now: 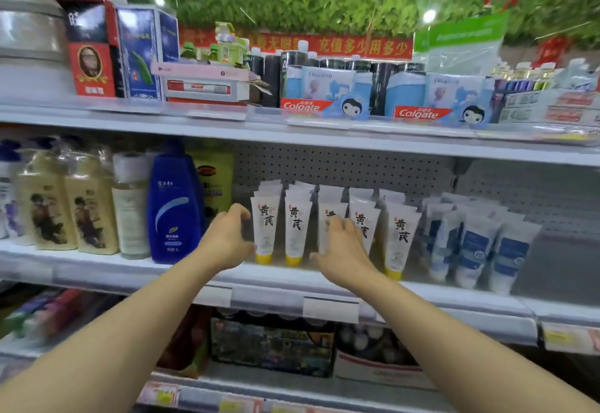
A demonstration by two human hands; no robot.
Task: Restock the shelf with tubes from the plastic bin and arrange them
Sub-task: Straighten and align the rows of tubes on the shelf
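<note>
Several white tubes with yellow caps (296, 227) stand cap-down in rows on the middle shelf (130, 266). My left hand (227, 237) is at the left end of the rows, its curled fingers beside the leftmost tube (265, 227); whether it touches the tube is unclear. My right hand (344, 247) reaches into the middle of the rows, its fingers over the third tube (324, 217), hiding most of it. I cannot tell if either hand grips a tube. The plastic bin is out of view.
A blue shampoo bottle (173, 208) and beige bottles (91, 208) stand left of the tubes. White and blue tubes (477, 243) stand to the right, with bare shelf beyond them. Colgate boxes (324, 94) fill the upper shelf. Boxed goods sit on the lower shelf (272, 347).
</note>
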